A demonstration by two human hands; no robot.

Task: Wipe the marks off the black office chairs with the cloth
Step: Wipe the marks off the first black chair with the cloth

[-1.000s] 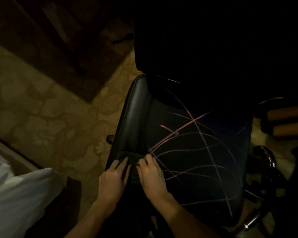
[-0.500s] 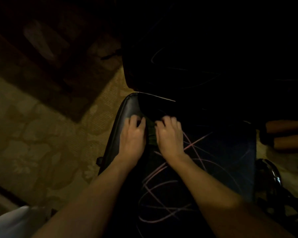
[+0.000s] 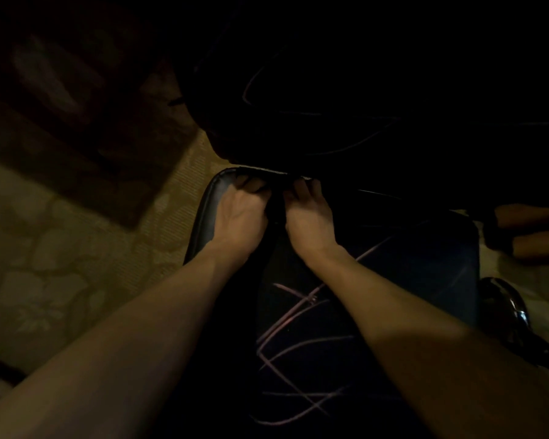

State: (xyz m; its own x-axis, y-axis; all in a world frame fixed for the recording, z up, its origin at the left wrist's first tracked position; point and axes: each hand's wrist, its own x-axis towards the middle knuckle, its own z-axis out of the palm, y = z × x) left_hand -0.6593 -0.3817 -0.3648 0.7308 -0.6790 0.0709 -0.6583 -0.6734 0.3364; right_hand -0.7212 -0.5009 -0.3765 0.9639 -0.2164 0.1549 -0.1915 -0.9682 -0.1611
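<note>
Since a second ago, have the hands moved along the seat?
Yes. Both hands, left and right, slid from the seat's front edge to its rear, under the backrest, with the cloth between them.

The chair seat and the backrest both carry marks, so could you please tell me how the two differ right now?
The chair seat lies roughly flat and nearer the camera, with bright pinkish marks crossing it; the backrest rises behind it in deep shadow, and its marks are fainter and fewer. Both hands, left hand and right hand, rest at the back of the seat, not on the backrest. Both surfaces are black.
</note>
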